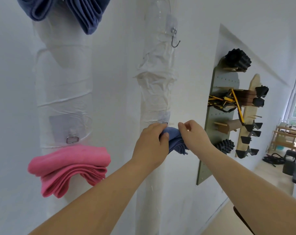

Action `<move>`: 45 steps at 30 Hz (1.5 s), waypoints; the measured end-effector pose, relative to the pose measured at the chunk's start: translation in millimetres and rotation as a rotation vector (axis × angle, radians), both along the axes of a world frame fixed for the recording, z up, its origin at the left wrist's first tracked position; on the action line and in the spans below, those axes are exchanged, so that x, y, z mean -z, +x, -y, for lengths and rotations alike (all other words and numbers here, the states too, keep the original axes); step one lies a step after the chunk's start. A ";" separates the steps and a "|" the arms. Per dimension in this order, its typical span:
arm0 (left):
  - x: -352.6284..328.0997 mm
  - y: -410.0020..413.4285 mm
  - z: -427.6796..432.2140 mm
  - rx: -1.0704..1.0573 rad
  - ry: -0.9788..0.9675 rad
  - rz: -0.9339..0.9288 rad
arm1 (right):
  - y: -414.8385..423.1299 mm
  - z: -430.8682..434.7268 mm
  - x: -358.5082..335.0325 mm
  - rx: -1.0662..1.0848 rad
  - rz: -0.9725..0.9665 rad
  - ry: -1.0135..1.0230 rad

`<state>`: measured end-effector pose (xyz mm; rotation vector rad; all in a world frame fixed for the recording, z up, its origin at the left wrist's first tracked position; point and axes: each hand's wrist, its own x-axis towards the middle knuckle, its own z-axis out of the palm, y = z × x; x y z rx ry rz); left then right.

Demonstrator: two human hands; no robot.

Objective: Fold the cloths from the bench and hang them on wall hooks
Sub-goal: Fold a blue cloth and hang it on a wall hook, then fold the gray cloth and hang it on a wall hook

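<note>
A folded blue cloth (175, 142) is pressed against the white wall just under a taped hook pad (165, 117). My left hand (152, 143) grips its left side and my right hand (193, 134) pinches its top right. The hook there is hidden behind my fingers. A folded pink cloth (71, 167) hangs below a hook with a metal ring (72, 139) at the lower left. A folded dark blue cloth (79, 11) hangs at the top left. A bare metal hook (175, 40) sits on the wall above my hands.
To the right, a grey-green pegboard (216, 116) holds black foam rollers, straps and wooden pegs. Beside it a wooden rack (245, 133) carries black clips. Farther right are a window, wooden furniture and dark items on the floor.
</note>
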<state>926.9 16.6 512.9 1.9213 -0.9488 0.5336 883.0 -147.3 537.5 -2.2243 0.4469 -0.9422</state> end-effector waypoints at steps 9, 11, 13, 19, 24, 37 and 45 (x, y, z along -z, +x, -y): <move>5.6 -56.1 -37.5 0.033 -0.051 0.073 | -58.3 -18.1 0.1 0.023 0.075 -0.174; 27.2 -79.9 -51.1 0.101 -0.060 -0.008 | -84.8 -32.9 18.7 0.025 0.061 -0.145; 58.2 -106.1 -66.2 0.180 -0.018 -0.122 | -118.9 -50.7 47.9 0.028 0.022 -0.091; 171.2 -189.2 -111.9 0.384 0.221 -0.398 | -256.8 -112.9 171.2 0.068 -0.351 0.145; 261.6 -275.0 -144.4 0.599 0.426 -0.524 | -385.5 -171.1 276.9 0.268 -0.536 0.417; 381.4 -561.4 -214.6 0.866 0.807 -0.739 | -729.0 -318.9 386.8 0.683 -0.479 0.812; 465.2 -725.9 -229.5 0.777 0.955 -0.895 | -895.8 -343.8 411.7 0.832 -0.287 0.980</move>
